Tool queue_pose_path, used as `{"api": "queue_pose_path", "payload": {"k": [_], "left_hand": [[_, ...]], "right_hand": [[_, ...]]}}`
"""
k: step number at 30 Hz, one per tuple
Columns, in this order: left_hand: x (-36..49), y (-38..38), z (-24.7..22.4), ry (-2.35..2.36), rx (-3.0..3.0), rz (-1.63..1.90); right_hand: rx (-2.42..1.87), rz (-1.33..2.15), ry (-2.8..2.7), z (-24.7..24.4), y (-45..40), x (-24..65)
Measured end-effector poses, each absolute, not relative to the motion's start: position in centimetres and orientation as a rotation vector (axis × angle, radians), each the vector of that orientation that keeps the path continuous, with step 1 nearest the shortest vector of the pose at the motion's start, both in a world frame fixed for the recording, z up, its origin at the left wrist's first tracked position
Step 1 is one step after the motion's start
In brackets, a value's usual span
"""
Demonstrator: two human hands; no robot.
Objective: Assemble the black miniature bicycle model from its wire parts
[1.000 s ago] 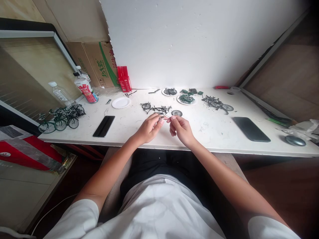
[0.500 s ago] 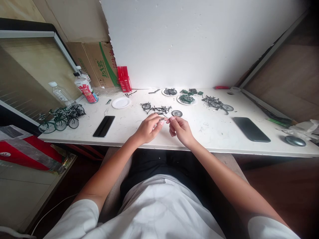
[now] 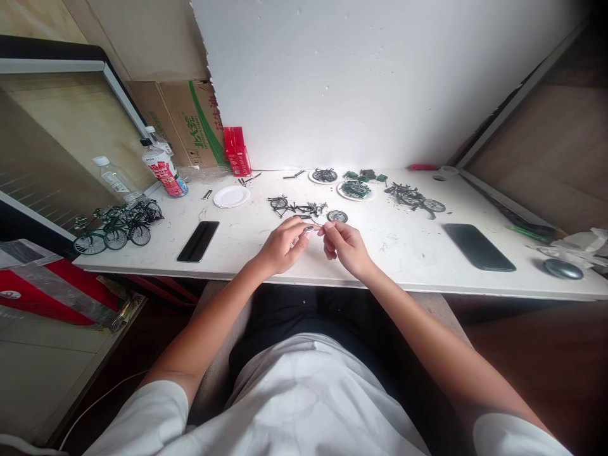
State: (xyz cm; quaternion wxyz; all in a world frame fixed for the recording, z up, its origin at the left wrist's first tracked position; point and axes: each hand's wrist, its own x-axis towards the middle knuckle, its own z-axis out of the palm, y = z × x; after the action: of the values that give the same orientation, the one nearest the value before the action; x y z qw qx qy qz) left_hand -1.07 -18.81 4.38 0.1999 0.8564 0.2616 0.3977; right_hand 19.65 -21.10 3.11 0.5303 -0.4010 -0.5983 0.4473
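Note:
Above the front of the white table [image 3: 266, 256], my left hand [image 3: 284, 246] pinches a small dark metal part [image 3: 308, 228] between thumb and forefinger. Its exact kind is too small to make out. My right hand [image 3: 346, 246] is closed just beside it, thumb and forefinger pressed together at the thin end of the piece; what lies between these fingertips is hidden. Behind the hands lie dark miniature bicycle parts [image 3: 308, 208], among them a frame with a wheel. A loose spoked wheel [image 3: 337, 216] rests just beyond my right hand.
Finished-looking miniature bicycles [image 3: 116, 229] stand at the left, near bottles [image 3: 164, 168] and a phone [image 3: 198, 241]. Behind are a white plate [image 3: 231, 196], a plate of wheels [image 3: 325, 175], a plate of green parts [image 3: 356, 189] and a parts pile [image 3: 413, 197]. A dark phone [image 3: 479, 247] lies right.
My right hand has shifted very slightly, its fingers still at the small part. My left hand and the things on the table look unchanged.

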Motion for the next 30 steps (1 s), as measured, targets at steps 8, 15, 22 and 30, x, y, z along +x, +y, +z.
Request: {"api": "queue_pose_path", "payload": {"k": [8, 15, 22, 30], "left_hand": [[-1.13, -18.70, 4.30, 0.749, 2.390, 1.106], [-1.11, -18.65, 4.20, 0.756, 2.399, 1.112], [-1.15, -18.64, 4.18, 0.770, 2.393, 1.102], [-1.12, -18.72, 4.33, 0.768, 2.392, 1.093]], "right_hand": [[-0.956, 1.086, -1.444, 2.98, -21.12, 19.52], [-0.955, 1.099, -1.450, 2.97, -21.15, 19.52], [-0.956, 1.120, -1.448, 2.90, -21.12, 19.45], [-0.956, 1.128, -1.450, 2.84, -21.13, 19.43]]}}
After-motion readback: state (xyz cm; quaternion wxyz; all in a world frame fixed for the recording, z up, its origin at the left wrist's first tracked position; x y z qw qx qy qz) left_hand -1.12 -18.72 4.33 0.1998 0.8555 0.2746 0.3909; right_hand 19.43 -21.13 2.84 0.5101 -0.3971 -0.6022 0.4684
